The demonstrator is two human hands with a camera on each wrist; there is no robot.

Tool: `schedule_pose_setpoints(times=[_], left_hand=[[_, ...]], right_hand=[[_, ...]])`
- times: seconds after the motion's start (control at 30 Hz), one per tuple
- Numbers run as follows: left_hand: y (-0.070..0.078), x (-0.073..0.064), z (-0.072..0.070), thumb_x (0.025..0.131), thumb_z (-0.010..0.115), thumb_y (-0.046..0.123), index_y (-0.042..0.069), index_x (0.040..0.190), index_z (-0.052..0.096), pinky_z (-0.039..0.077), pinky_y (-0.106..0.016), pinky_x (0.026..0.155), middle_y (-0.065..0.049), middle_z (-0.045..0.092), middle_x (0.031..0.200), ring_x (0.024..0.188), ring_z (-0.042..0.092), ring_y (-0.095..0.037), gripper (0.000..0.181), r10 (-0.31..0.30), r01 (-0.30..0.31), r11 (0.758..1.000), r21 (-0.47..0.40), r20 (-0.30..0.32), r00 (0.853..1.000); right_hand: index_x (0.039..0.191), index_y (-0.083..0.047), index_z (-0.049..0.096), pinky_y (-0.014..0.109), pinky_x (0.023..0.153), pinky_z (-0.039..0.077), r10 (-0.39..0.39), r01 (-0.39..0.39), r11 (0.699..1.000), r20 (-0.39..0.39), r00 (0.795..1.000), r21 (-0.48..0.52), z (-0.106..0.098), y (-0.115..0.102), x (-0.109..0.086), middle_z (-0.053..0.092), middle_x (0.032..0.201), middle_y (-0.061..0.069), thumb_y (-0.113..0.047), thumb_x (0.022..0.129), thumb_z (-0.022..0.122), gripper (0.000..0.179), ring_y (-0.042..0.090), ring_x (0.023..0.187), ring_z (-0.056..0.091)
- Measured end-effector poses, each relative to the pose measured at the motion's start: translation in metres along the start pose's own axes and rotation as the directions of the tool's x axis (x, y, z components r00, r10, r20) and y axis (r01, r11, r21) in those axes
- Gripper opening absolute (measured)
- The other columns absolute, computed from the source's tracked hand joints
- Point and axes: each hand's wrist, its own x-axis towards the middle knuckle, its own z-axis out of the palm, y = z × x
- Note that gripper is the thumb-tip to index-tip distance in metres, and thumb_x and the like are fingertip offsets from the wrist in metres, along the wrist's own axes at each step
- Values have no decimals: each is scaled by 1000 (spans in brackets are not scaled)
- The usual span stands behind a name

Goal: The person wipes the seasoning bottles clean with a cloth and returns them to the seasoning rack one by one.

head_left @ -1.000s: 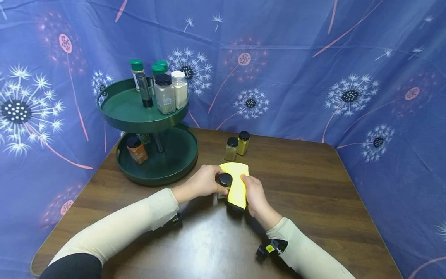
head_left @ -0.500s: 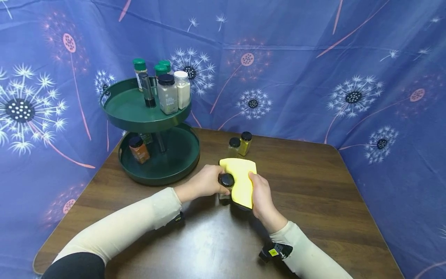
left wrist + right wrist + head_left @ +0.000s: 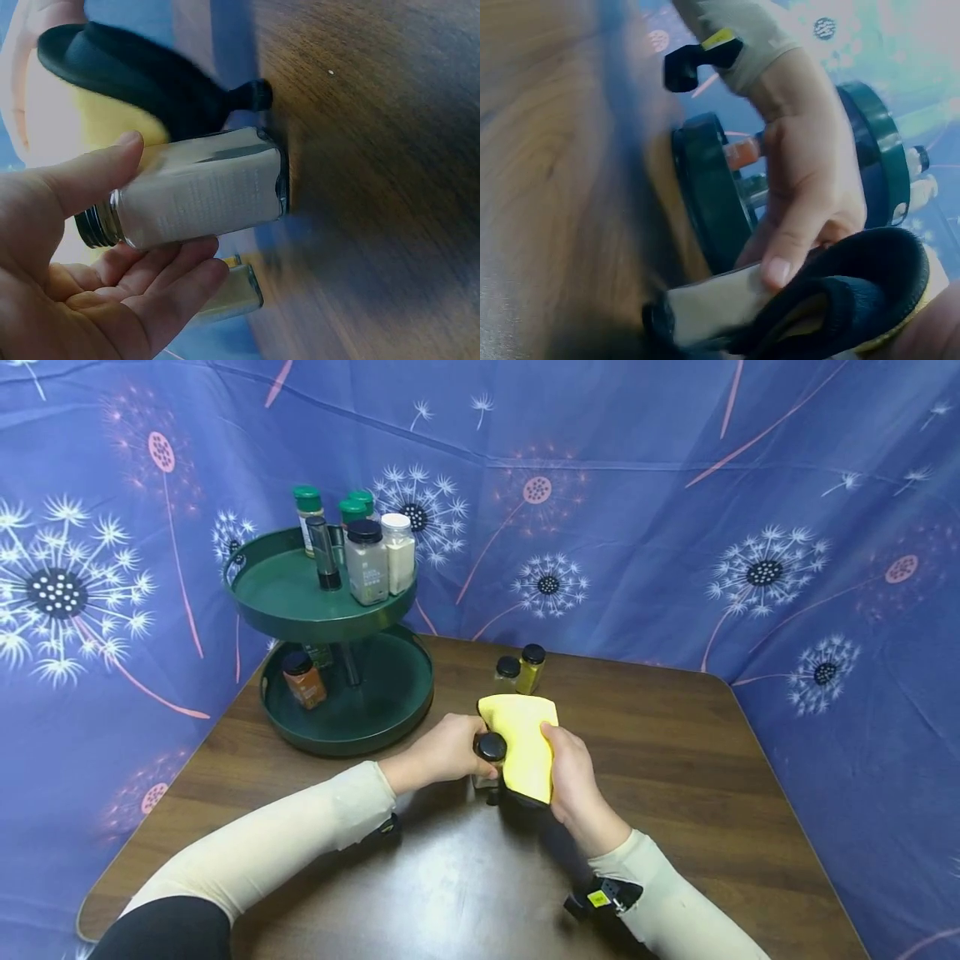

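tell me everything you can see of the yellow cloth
The yellow cloth looks soft, bright yellow on one face and dark on the other, with a dark lower edge in the head view. It is bent rather than flat, gripped by the right hand over the table, right beside the jar in the left hand, seemingly against it.

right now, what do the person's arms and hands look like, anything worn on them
The left sleeve and right sleeve are pale cream and reach the wrists. Higher up on the left, a black sleeve shows. A small black device with a yellow label sits at each wrist: left device, right device. The left hand and right hand wear no gloves.
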Motion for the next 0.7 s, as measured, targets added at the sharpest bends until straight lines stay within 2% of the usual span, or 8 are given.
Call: schedule_pose_setpoints(times=[0.07,0.17,0.4,0.47,0.57,0.7], left_hand=[[1,0,-1,67,97,36,15,88,65,47,-26,62,8,65,75,69,57,-10,44,2,-2,1000,-2,1,1000],[2,0,-2,67,97,36,15,87,64,46,-26,61,8,64,74,67,56,-10,43,1,-1,1000,-2,2,1000],[3,2,-4,65,98,38,9,94,68,48,-27,65,5,66,79,70,59,-11,50,7,-6,1000,30,-21,1000],[3,2,-4,66,98,37,8,96,68,49,-27,65,4,66,80,71,59,-11,51,3,-3,1000,27,-13,1000],[3,1,-2,66,97,38,9,94,68,48,-26,64,5,66,78,70,59,-11,50,-2,2,1000,25,5,1000],[2,1,-1,67,97,38,13,89,65,47,-26,61,6,64,75,68,57,-10,46,-3,3,1000,24,11,1000]], right_hand=[[107,1,61,31,64,53,-21,21,1000,-5,1000,21,-1,-2,0,65,83,3,-30,104,48,34,16,73,63],[105,0,62,31,62,53,-31,32,999,-15,999,11,-2,6,4,65,81,3,-31,104,49,34,16,70,63],[103,2,63,29,62,53,26,-25,992,13,1000,-120,-3,31,16,63,76,2,-24,105,46,32,14,67,62],[104,2,62,30,63,53,43,-40,991,22,999,-124,-3,28,14,63,77,2,-25,106,45,31,15,68,62],[103,1,62,32,62,53,42,-42,997,13,999,-68,-1,14,9,63,78,3,-25,104,47,30,16,69,63],[100,-1,62,32,62,54,-12,13,1000,18,1000,-10,-1,-6,1,65,79,3,-27,104,48,30,17,70,64]])
